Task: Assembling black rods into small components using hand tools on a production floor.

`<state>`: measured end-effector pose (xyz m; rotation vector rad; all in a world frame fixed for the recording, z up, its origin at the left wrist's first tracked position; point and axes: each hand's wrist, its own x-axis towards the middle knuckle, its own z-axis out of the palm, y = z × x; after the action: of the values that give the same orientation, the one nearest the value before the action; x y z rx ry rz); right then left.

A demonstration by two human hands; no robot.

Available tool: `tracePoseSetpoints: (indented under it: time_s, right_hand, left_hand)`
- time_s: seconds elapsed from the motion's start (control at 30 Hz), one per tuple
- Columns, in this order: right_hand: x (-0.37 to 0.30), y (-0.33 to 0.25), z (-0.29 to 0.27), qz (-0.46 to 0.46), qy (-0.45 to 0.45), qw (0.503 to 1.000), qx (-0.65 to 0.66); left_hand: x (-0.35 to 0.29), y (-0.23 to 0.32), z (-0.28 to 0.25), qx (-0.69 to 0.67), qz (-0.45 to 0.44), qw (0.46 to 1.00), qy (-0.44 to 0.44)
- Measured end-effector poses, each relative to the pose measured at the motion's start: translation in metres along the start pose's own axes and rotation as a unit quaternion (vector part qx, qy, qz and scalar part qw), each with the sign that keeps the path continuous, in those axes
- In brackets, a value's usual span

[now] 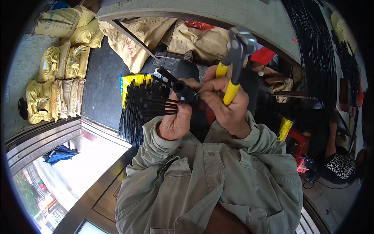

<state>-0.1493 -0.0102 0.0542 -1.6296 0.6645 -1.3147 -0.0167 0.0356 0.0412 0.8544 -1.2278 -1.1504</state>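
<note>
My left hand is closed round a black umbrella frame, a tube with a round open end facing up and thin dark ribs fanning out to the left. In my right hand are pincers with yellow grips and a dark head, which points up and away from the frame. The thumb and fingertips of that hand also meet at the right side of the tube. Whatever small piece they pinch there is hidden. Just left of my left hand lies a pile of black rods, partly on yellow packaging.
A grey bench crosses the far side, with brown sacks under it. Long black rods hang over its right end. More sacks line the left wall. A person is at the right, beside a red object.
</note>
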Motion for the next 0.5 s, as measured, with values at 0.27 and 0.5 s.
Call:
tracePoseSetpoints:
  time_s: [0.27,0.5]
  right_hand:
    - [-0.015,0.005,0.015,-0.018,0.04,0.999,-0.003]
    - [-0.02,0.009,0.022,-0.043,0.087,0.995,-0.001]
  left_hand:
    - [-0.002,-0.006,0.005,-0.042,0.013,0.999,0.027]
    - [0.0,-0.004,0.003,0.013,0.011,1.0,0.0]
